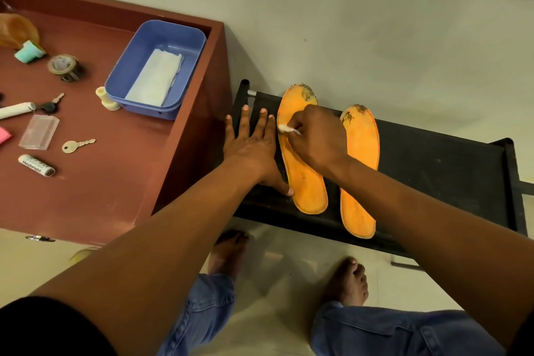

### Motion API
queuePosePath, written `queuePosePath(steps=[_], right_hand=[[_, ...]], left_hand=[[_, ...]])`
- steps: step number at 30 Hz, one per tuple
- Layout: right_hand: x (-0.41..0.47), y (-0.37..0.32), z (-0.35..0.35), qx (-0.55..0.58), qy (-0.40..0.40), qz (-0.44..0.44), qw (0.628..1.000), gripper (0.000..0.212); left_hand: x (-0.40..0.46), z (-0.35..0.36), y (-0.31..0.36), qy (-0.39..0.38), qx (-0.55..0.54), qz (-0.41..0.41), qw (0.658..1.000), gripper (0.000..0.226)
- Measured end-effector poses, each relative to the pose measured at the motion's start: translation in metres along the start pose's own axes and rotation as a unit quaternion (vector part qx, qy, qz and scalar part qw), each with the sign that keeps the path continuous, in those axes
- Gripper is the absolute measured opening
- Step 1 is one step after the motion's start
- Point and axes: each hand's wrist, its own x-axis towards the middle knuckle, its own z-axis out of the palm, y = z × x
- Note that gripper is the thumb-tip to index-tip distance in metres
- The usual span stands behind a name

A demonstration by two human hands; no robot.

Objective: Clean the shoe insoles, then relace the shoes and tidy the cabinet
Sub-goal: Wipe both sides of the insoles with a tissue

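Two orange insoles lie side by side on a black rack [433, 162], both with dark dirt at the toe ends. My right hand [320, 139] pinches a small white wad [286, 128] and holds it against the left insole [306, 182]. My left hand [251, 147] lies flat on the rack with straight fingers, its thumb touching that insole's left edge. The right insole [361, 153] lies untouched.
A red-brown cabinet [185, 153] stands left of the rack, holding a blue tub [127, 75] with a white tissue [157, 76], a tape roll [65, 66], keys [76, 145], a battery [36, 165] and other small items. My bare feet stand on the pale floor below.
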Motion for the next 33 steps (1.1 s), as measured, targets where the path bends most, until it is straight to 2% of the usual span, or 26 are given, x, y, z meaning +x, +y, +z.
queuePosePath(steps=[7,12,16,19,21,26,29,33], right_hand=[[-0.012,-0.003,0.006,-0.054,0.014,-0.045,0.997,0.019],[0.026,-0.01,0.003,-0.076,0.053,-0.028,0.995,0.014],[0.054,-0.006,-0.002,-0.095,0.082,0.003,0.992,0.018],[0.061,-0.001,-0.003,-0.073,0.076,0.026,0.994,0.023],[0.053,0.001,-0.002,-0.056,0.072,0.005,0.996,0.022],[0.005,0.005,0.003,-0.053,0.005,-0.062,0.997,0.019],[-0.027,0.008,-0.001,-0.019,-0.011,-0.031,0.999,0.015],[-0.062,0.007,-0.015,0.006,-0.086,-0.004,0.996,0.01]], left_hand=[[0.0,-0.002,0.003,-0.005,0.006,-0.006,1.0,0.159],[-0.002,-0.002,0.003,-0.009,0.011,-0.003,1.0,0.158],[-0.003,-0.002,0.003,-0.015,0.013,0.0,1.0,0.159],[-0.003,-0.002,0.003,-0.012,0.009,0.002,1.0,0.16],[-0.003,-0.001,0.002,-0.01,0.009,0.001,1.0,0.16],[-0.001,0.0,0.002,-0.002,0.003,0.001,1.0,0.16],[-0.001,0.001,0.002,0.002,-0.001,0.003,1.0,0.16],[-0.001,-0.001,0.002,0.013,-0.029,0.01,0.999,0.164]])
